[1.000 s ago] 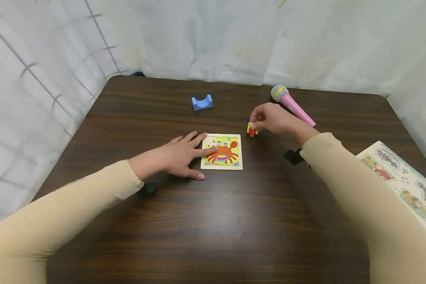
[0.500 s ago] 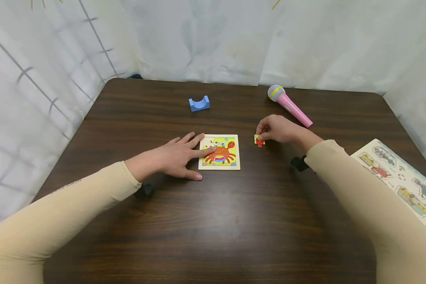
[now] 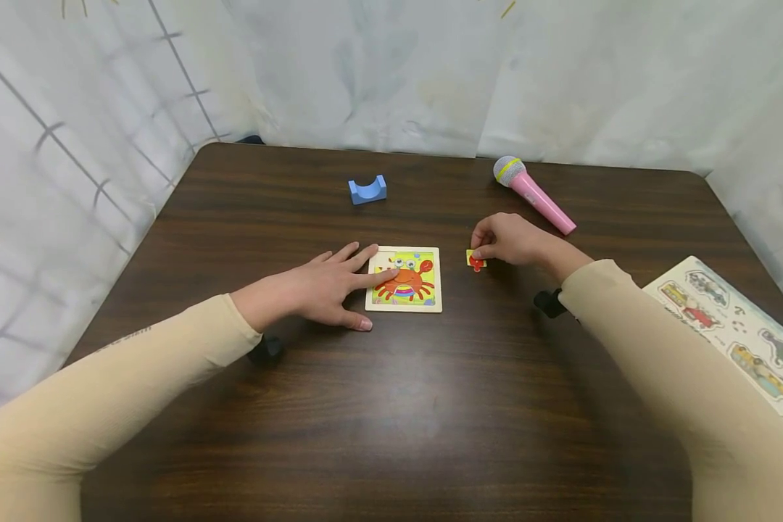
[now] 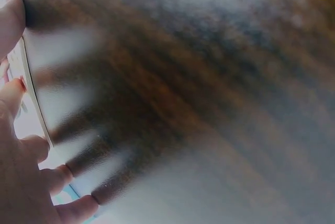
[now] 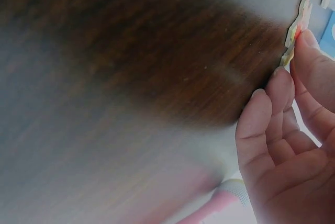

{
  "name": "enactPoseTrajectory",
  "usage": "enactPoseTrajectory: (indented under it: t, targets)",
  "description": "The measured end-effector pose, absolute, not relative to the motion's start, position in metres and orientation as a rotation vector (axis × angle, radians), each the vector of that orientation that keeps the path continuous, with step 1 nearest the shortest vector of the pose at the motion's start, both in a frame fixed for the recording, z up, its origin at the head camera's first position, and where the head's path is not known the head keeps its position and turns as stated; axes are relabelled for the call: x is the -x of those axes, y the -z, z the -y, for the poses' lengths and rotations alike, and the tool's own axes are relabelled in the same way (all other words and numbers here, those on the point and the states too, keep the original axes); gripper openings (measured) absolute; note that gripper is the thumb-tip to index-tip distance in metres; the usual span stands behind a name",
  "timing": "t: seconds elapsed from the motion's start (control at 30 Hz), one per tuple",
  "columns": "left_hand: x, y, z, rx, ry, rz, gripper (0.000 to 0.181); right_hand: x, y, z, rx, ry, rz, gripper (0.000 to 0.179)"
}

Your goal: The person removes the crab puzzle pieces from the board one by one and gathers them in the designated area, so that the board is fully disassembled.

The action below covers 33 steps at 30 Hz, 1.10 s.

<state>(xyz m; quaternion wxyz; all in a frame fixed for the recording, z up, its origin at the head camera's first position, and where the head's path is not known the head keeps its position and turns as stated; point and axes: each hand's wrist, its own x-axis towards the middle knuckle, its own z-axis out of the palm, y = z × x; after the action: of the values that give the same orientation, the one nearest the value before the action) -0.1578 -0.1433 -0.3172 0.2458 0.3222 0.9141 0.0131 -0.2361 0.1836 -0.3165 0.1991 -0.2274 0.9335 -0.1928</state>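
Observation:
A small square jigsaw puzzle tray (image 3: pixel 404 308) with a pale wooden frame holds a picture of a red crab (image 3: pixel 412 279) on yellow. Its upper left corner shows bare pale wood. My left hand (image 3: pixel 320 291) lies spread over its left side, the index finger straight across the crab. To the tray's right, my right hand (image 3: pixel 512 238) pinches a yellow and red puzzle piece (image 3: pixel 476 264) between thumb and fingers, close over the table. In the right wrist view the puzzle piece (image 5: pixel 299 22) appears edge-on at the fingertips.
Behind the right hand lies a pink toy microphone (image 3: pixel 541 203). A blue block (image 3: pixel 368 191) with a curved notch stands farther back. At the right edge is a board (image 3: pixel 711 312) printed with vehicles. White curtains (image 3: pixel 431 80) hang round the dark wooden table (image 3: pixel 391 420).
My right hand has come down and nearer to me with the puzzle piece, and has barely moved in the last half second. The left hand stays on the tray.

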Motion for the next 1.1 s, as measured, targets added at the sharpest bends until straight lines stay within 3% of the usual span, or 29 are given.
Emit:
enactPoseTrajectory:
  t: [0.73,1.1]
  targets:
    - [0.156,0.317,0.144,-0.891,-0.057,-2.5,0.089,0.233,0.316,-0.181,0.619,0.554,-2.66,0.012]
    - [0.156,0.317,0.144,-0.888,-0.059,-2.49,0.089,0.22,0.314,-0.117,0.931,0.581,-2.605,0.019]
